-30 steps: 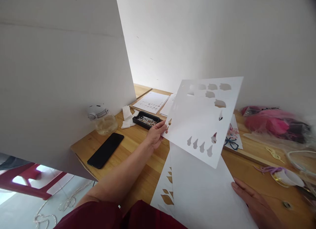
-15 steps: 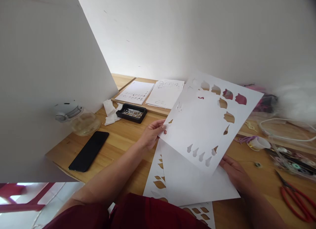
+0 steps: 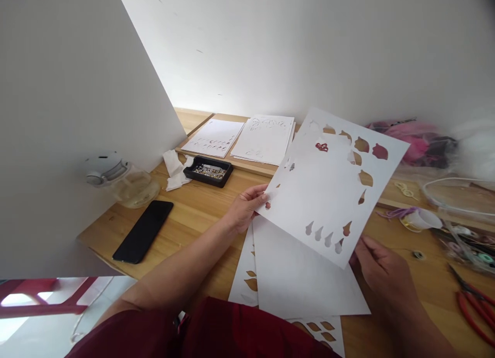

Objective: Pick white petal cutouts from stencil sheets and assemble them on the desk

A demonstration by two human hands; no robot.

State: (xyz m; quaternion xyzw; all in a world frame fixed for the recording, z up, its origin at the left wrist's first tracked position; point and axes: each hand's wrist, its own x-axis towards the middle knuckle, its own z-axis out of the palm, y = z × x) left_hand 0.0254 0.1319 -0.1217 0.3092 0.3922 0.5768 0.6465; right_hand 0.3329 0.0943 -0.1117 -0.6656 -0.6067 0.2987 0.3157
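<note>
My left hand [image 3: 247, 208] pinches the left corner of a white sheet with cut-out shapes [image 3: 325, 193], thumb on top. The sheet is tilted, raised above the table, with a small red piece [image 3: 321, 147] near its upper part. My right hand [image 3: 373, 257] is closed at the sheet's lower right edge; its fingertips are partly hidden behind the paper. A plain white sheet [image 3: 309, 280] lies below, over other sheets with leaf-shaped holes [image 3: 243, 282].
On the table are a black phone [image 3: 143, 232], a black tray of beads [image 3: 209, 171], paper stacks [image 3: 263, 141], a glass jar [image 3: 135, 188], a white cup [image 3: 421, 219], red-handled pliers [image 3: 474, 304] and pink netting [image 3: 417, 141].
The view has shifted slightly. The held sheet has turned a little, showing more of the red piece. My right hand has moved slightly away from the plain sheet's edge.
</note>
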